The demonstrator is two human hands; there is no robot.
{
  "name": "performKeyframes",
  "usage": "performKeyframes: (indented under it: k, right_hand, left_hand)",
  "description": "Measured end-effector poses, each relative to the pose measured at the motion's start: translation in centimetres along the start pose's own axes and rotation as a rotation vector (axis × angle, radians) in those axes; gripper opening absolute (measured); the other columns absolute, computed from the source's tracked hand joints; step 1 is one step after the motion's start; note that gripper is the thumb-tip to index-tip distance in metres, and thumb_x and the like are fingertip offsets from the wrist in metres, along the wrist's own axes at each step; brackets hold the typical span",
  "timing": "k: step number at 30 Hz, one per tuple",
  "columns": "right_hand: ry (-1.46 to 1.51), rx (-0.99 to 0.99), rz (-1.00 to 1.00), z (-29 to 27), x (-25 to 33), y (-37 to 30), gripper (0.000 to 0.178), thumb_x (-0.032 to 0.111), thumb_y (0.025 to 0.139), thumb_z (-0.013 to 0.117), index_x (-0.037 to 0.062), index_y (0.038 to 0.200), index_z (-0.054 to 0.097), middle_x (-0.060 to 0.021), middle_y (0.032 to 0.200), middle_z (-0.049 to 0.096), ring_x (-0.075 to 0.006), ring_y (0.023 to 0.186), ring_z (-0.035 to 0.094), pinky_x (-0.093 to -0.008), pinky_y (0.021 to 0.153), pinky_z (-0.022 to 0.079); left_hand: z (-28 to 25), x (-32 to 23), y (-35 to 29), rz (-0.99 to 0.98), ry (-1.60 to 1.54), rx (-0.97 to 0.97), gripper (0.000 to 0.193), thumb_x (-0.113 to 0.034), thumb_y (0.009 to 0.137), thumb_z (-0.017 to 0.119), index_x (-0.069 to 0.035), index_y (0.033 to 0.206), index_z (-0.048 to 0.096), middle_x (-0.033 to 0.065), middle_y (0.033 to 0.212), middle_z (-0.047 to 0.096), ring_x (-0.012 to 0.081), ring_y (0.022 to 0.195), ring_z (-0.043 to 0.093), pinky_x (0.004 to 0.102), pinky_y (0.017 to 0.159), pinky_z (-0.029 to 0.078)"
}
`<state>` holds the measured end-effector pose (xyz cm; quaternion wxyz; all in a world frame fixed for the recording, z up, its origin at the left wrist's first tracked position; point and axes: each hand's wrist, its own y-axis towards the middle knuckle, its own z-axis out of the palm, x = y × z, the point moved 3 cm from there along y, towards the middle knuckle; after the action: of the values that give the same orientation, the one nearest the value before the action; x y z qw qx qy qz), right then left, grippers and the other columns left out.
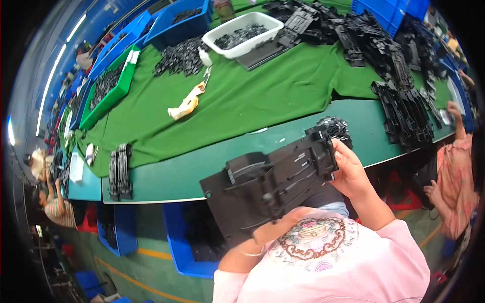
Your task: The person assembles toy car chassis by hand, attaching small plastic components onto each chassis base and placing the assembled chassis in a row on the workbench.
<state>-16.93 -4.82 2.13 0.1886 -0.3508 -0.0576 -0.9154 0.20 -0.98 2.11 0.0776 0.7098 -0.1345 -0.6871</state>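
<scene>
By the flat green surface (172, 179), my right hand (349, 169) clamps a ribbed black plastic panel (283, 177); left hand (283, 223) blurry, can't tell; support both ends.

Pale pink short-sleeved top (381, 262), brown scrolled floral emblem (317, 241), thin light bracelet (252, 253)

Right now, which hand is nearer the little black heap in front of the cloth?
Right hand: just this side of the heap. Left hand: farther back, at the black part's lower edge.
</scene>
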Motion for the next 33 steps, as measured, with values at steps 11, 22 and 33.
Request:
performKeyframes:
  k: [11, 22, 33]
  right_hand:
    - [-0.817, -0.212, -0.520, -0.5, 2.1, 0.3, 0.027, 0.022, 0.074, 0.060, 0.0032, 0.087, 0.046, -0.0061, 0.097, 0.041, -0.0128, 0.084, 0.043, -0.0243, 0.074, 0.036]
    - [-1.043, -0.270, -0.453, 1.3, 2.5, 1.2, 0.013, 0.007, 0.074, 0.051, 0.0001, 0.065, 0.046, -0.0069, 0.077, 0.045, -0.0133, 0.070, 0.042, -0.0240, 0.063, 0.035]
    - [-1.123, -0.258, -0.468, 1.3, 2.2, 1.1, 0.010, 0.005, 0.076, 0.049, -0.0004, 0.068, 0.047, -0.0061, 0.078, 0.044, -0.0117, 0.066, 0.042, -0.0232, 0.060, 0.036]
  left_hand:
    - [3.2, -2.5, 3.8, 0.032, 0.139, 0.152, 0.019, -0.014, 0.083, 0.045, 0.002, 0.089, 0.053, 0.0098, 0.078, 0.057, 0.0189, 0.071, 0.055, 0.0301, 0.064, 0.043]
    - [3.4, -1.7, 3.9, -0.032, 0.274, 0.260, 0.020, -0.017, 0.081, 0.048, -0.002, 0.092, 0.053, 0.0060, 0.077, 0.058, 0.0165, 0.068, 0.055, 0.0286, 0.062, 0.042]
    - [3.4, -1.5, 3.7, -0.026, 0.281, 0.221, 0.014, -0.016, 0.080, 0.050, -0.004, 0.082, 0.056, 0.0046, 0.068, 0.057, 0.0156, 0.060, 0.055, 0.0279, 0.055, 0.041]
